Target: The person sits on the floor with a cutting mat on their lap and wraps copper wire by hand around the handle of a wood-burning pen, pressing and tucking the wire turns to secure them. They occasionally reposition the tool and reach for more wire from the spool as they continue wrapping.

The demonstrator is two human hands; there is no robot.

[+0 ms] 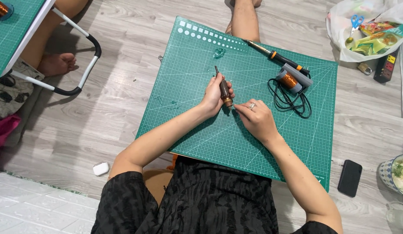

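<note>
Head view looks straight down on a green cutting mat (218, 134) printed with a fine white grid, lying on pale grey wood-grain floor (119, 104). Near the mat's middle, the left hand (214, 96) is closed around a slim dark rod (223, 89) with a coppery wound end, holding it slanted just above the mat. The right hand (255, 119), a ring on one finger, rests on the mat with its fingertips pressed together at the rod's lower tip; whether they pinch a wire there is too small to tell.

Farther up the mat lie a soldering iron (270, 54) with a black and orange handle, its black cord (292, 102) looped loosely, and a grey spool (292, 79) of shiny copper wire.

Off the mat to the right, a black phone (349, 177) lies flat on the floor, with a patterned bowl (394, 173) beside it. At top right, a white plastic bag (366, 30) holds blue scissors (355, 21) and glossy green packets. A small white case (101, 168) sits on the floor at lower left. At top left, another person's bare foot (57, 63) rests beside a folding table's black and white leg (82, 56).
</note>
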